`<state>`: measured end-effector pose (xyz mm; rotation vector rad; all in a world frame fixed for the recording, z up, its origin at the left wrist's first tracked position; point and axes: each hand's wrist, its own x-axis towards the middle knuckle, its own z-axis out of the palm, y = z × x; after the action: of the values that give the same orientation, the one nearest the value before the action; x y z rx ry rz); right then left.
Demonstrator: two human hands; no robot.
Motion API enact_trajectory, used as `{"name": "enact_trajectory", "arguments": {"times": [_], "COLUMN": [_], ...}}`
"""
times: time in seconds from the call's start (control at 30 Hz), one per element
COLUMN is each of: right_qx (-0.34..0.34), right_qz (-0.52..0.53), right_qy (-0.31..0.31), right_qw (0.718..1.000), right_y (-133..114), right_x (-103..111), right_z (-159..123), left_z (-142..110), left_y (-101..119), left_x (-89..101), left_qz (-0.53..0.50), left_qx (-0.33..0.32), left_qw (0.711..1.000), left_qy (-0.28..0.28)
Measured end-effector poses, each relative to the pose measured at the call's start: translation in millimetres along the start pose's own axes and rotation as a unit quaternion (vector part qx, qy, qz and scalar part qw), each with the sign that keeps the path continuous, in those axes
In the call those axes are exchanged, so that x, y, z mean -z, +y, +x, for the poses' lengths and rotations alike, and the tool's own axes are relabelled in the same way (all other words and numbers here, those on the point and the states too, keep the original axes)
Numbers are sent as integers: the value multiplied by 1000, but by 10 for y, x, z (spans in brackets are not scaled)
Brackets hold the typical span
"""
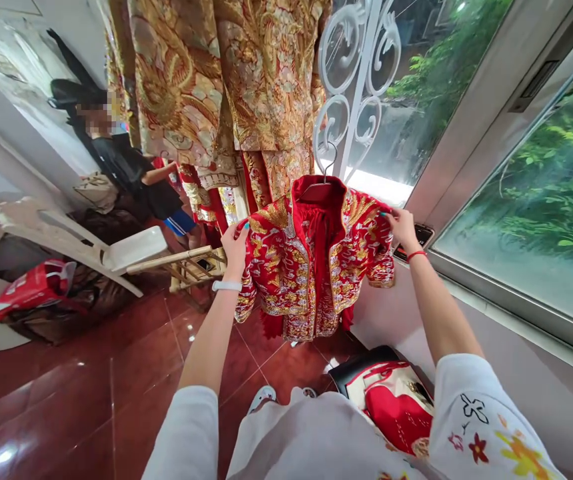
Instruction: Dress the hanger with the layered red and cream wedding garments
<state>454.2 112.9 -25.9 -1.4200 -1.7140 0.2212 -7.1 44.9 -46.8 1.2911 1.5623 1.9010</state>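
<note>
A small red jacket point(311, 267) with gold embroidery hangs on a hanger point(327, 175) hooked on a white scrolled metal grille point(361, 73). My left hand point(235, 248) is closed on the jacket's left shoulder. My right hand point(400, 225) pinches its right shoulder. Both arms reach forward, and the jacket hangs spread between them.
Large gold-and-red embroidered garments point(226, 87) hang behind the jacket. Another person point(121, 167) in black sits at the left near a white folded chair point(91, 240) and a red bag point(34, 287). A stool with red cloth point(396, 400) stands below. Windows point(531, 200) run along the right; red floor tiles point(91, 387).
</note>
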Motion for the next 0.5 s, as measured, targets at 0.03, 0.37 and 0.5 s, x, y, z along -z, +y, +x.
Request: {"name": "enact_trajectory", "arguments": {"times": [0.03,0.37,0.5], "right_qx": [-1,-40,7], "right_qz": [-8,-28,-22], "right_qy": [-11,24,127], "right_qw": [1000,999,992], "right_y": [-1,-53,-447], "right_x": [66,-113,-181], "right_z": [48,-142,-371], "left_z": [6,-780,-882], "left_y": [73,-90,153], "left_x": [13,-151,-310], "left_qz": [7,242,269], "left_qx": [-11,-152,-189], "left_qw": [1000,953,941], "left_qy": [9,99,81]}}
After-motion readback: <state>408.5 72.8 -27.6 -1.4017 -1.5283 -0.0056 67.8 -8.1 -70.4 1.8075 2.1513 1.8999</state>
